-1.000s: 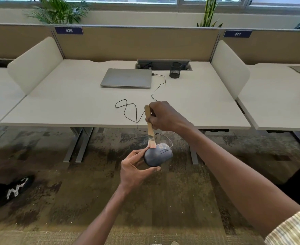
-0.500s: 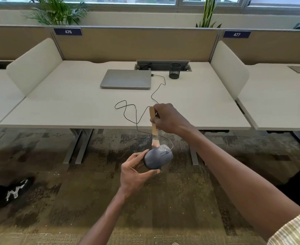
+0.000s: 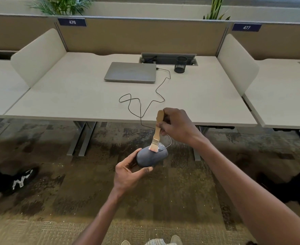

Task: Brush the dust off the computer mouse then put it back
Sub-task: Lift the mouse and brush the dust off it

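Head view only is given, and from it the computer mouse (image 3: pixel 152 157) is seen held in the air off the front edge of the desk (image 3: pixel 75 96), over the carpet, with its cable (image 3: pixel 142 110) trailing up onto the desktop toward the closed laptop (image 3: pixel 130 71). A drop is judged the main risk: the mouse is gripped only at its near end between thumb and curled fingers of the left hand (image 3: pixel 128 175), so a hard stroke could lever it loose, and a pull away from the desk could drag the cable taut. The right hand (image 3: pixel 176 126) is closed around the wooden handle of the brush (image 3: pixel 157 132), just left of its fingers, with the bristles pressed onto the mouse's top below them.
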Action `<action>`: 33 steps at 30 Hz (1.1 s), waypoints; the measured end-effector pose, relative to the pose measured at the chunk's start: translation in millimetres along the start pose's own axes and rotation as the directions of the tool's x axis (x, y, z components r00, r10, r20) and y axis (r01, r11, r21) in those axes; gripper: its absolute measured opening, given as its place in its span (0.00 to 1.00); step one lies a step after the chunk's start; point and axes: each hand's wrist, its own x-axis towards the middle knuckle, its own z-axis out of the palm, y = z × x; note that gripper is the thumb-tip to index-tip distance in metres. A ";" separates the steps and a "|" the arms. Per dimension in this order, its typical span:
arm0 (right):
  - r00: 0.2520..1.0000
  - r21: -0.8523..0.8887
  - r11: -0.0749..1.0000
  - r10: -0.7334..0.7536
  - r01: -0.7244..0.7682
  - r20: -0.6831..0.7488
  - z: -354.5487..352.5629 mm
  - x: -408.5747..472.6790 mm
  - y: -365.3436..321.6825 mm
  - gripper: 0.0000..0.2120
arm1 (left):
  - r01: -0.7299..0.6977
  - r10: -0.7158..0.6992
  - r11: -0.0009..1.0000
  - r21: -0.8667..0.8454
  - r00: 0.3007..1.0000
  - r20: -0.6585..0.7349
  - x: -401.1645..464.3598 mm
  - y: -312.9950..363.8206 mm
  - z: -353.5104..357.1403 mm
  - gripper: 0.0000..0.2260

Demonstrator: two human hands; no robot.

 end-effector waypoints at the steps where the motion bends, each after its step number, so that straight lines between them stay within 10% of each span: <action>1: 1.000 -0.013 1.000 -0.001 0.001 -0.001 2.2 -0.3 1.6 0.05 | 0.008 -0.008 1.000 -0.002 1.000 0.002 -2.4 -1.9 -1.3 0.36; 33: 0.998 0.138 0.989 0.045 -0.049 0.034 14.3 10.2 22.1 0.03 | 0.105 -0.103 0.993 -0.060 0.994 0.025 0.9 -4.2 -16.6 0.36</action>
